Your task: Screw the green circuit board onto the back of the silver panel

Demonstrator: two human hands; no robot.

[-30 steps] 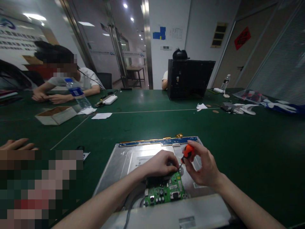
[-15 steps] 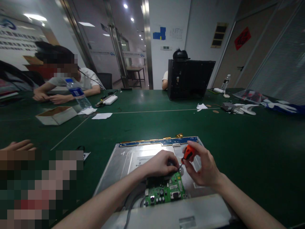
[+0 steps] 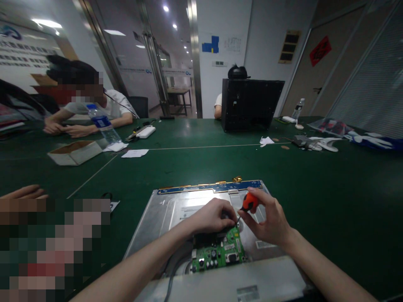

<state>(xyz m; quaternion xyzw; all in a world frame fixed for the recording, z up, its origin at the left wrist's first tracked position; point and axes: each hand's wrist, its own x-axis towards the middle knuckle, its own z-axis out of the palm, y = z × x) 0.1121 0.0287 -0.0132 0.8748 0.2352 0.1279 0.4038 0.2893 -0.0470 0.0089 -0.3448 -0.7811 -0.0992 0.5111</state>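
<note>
A metal display panel [image 3: 160, 214] lies on the green table, with a blue board strip [image 3: 201, 188] along its far edge. On the panel sits a green circuit board [image 3: 217, 253]. My right hand [image 3: 269, 216] grips a short red and black screwdriver [image 3: 249, 202], its tip at the board's upper right corner. Beside that tip, my left hand [image 3: 217, 216] is closed with bent fingers at the board's far edge; what they hold, if anything, is hidden. A grey cable [image 3: 171, 279] runs at the board's left.
A black monitor-like box [image 3: 252, 105] stands at the far side. At the left are an open carton [image 3: 75, 153], a water bottle [image 3: 105, 126] and a seated person [image 3: 116, 105]. Another person's hand [image 3: 23, 192] rests nearby at left. Gloves [image 3: 324, 144] lie at the right.
The screwdriver handle has turned slightly in my right hand, and that hand's fingers have shifted a little around it. My left hand has stayed in place.
</note>
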